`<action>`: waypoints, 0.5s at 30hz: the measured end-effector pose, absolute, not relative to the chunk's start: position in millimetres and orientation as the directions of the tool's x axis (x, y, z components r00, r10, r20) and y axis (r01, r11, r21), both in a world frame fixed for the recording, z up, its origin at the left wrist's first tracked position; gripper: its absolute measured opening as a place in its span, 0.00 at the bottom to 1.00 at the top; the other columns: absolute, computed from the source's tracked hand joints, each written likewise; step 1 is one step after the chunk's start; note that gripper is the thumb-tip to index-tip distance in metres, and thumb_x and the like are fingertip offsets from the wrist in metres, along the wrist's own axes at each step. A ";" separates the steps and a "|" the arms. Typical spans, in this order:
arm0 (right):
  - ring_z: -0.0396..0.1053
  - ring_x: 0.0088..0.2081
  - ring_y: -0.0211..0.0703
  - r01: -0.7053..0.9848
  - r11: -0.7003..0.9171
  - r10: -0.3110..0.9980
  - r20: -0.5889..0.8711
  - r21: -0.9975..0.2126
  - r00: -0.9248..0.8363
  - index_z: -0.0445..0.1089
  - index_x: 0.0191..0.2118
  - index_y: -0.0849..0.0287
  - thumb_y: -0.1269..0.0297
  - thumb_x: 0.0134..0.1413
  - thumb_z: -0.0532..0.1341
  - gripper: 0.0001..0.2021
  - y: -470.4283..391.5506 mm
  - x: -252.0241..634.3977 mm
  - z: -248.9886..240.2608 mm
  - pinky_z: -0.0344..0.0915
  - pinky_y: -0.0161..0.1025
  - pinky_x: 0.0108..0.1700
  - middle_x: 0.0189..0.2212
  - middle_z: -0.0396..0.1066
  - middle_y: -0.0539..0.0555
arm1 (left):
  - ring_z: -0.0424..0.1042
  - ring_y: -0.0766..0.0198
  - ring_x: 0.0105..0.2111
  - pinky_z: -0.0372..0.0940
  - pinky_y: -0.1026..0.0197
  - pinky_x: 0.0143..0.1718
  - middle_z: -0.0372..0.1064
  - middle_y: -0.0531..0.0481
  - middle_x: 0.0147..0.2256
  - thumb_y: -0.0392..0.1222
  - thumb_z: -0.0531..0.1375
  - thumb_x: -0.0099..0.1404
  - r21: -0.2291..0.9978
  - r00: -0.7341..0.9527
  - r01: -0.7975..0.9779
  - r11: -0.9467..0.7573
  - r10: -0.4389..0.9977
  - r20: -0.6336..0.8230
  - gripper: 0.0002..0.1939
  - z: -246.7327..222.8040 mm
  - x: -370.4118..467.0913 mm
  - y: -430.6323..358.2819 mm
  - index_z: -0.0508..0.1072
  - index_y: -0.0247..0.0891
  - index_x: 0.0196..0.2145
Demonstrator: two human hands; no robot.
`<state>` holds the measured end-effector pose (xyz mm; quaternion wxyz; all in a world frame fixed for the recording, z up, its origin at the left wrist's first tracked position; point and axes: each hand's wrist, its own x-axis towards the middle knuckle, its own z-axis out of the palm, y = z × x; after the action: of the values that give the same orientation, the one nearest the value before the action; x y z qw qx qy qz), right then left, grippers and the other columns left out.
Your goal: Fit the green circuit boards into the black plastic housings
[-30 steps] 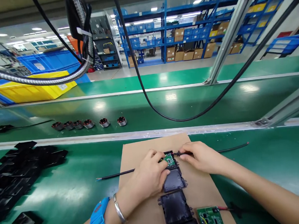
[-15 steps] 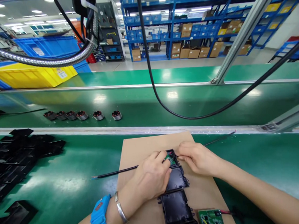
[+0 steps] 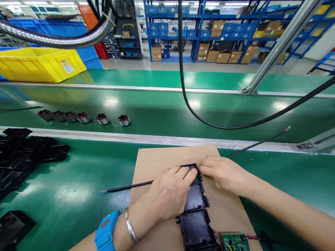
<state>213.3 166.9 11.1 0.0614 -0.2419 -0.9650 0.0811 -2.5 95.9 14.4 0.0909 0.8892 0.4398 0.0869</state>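
Note:
My left hand (image 3: 173,190), with a blue wrist strap and a silver bangle, presses its fingertips on the small circuit board in the top compartment of a black plastic case (image 3: 197,229). The fingers cover most of that board. At the case's upper right edge, my right hand (image 3: 222,173) pinches with curled fingers; what it grips is hidden. One black cable (image 3: 126,188) runs out leftward from under my left hand. A thinner cable (image 3: 258,145) extends to the upper right from behind my right hand. Below, the case parts lie open on a cardboard sheet (image 3: 152,160).
A second green circuit board (image 3: 236,244) lies at the cardboard's lower right. Black plastic parts (image 3: 25,155) are piled at left. Several metal cylinders (image 3: 124,120) stand in a row beyond the rail. A black cable (image 3: 229,128) hangs in a loop ahead.
My left fingers have shifted slightly up and right, covering more of the board. My right fingers have closed in at the case edge. The thin cable's end has swung up and right. The view has tilted.

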 end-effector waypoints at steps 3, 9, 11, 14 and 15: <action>0.60 0.33 0.44 0.443 0.886 0.456 0.078 -0.141 -0.887 0.67 0.32 0.60 0.81 0.57 0.51 0.12 165.0 210.1 9.7 0.54 0.40 0.35 0.32 0.66 0.54 | 0.66 0.53 0.42 0.68 0.51 0.44 0.67 0.44 0.44 0.34 0.51 0.65 0.226 0.597 0.774 -0.591 0.801 0.051 0.22 16.0 1.7 97.2 0.62 0.34 0.57; 0.61 0.34 0.45 0.460 0.881 0.473 0.182 -0.111 -0.862 0.69 0.35 0.61 0.78 0.60 0.52 0.11 162.0 215.4 1.6 0.58 0.40 0.37 0.32 0.66 0.55 | 0.65 0.52 0.45 0.68 0.49 0.46 0.66 0.42 0.47 0.34 0.50 0.65 0.206 0.585 0.788 -0.580 0.810 0.044 0.21 16.0 5.6 96.4 0.65 0.33 0.55; 0.62 0.36 0.46 0.486 0.864 0.503 0.238 -0.130 -0.831 0.70 0.39 0.61 0.75 0.62 0.52 0.10 162.4 220.9 -4.0 0.59 0.41 0.39 0.33 0.66 0.55 | 0.65 0.52 0.46 0.67 0.48 0.48 0.66 0.42 0.48 0.33 0.50 0.65 0.202 0.601 0.774 -0.600 0.797 0.063 0.22 14.5 3.4 94.9 0.64 0.33 0.56; 0.61 0.38 0.47 0.497 0.853 0.520 0.313 -0.156 -0.794 0.70 0.41 0.63 0.71 0.63 0.53 0.09 163.0 227.7 -12.5 0.60 0.42 0.41 0.33 0.66 0.57 | 0.65 0.52 0.46 0.67 0.47 0.49 0.66 0.43 0.49 0.32 0.51 0.66 0.176 0.610 0.766 -0.618 0.786 0.102 0.20 12.4 -0.3 93.3 0.66 0.35 0.54; 0.61 0.37 0.47 0.490 0.857 0.515 0.329 -0.162 -0.792 0.70 0.39 0.63 0.71 0.63 0.52 0.09 163.2 228.7 -14.8 0.60 0.42 0.40 0.33 0.66 0.57 | 0.65 0.52 0.47 0.67 0.47 0.49 0.66 0.42 0.50 0.31 0.51 0.66 0.168 0.606 0.770 -0.616 0.788 0.108 0.20 12.1 -1.0 93.1 0.67 0.35 0.54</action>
<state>228.7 163.2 -14.8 0.1835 -0.2656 -0.9458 0.0340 -1.0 93.1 12.1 0.0519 0.8947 0.4353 0.0858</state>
